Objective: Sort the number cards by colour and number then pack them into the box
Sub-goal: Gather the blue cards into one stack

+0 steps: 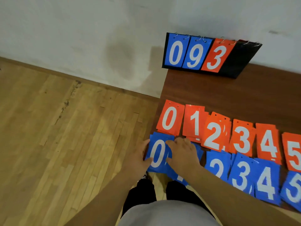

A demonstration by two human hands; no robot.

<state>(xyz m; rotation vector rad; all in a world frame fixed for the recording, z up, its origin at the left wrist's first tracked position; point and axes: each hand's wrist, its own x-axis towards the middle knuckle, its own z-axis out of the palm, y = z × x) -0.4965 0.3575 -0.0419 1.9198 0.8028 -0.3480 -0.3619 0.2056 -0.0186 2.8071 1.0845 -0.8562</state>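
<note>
Blue 0 stack [158,154] at front-left corner of table [211,92], just in front of red 0 stack [170,119]. Left hand [138,155] pinching stack's left edge, thumb on top. Right hand [181,152] flat, fingers spread, touching stack's right edge. Remaining red and blue piles in two rows rightward. Scoreboard [203,53] at far edge, reading 0 9 3.

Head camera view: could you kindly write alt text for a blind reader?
The left hand grips the blue 0 cards at the table edge; the right hand rests on them. Red piles 0 to 5 lie above blue piles; a scoreboard reads 093.
</note>
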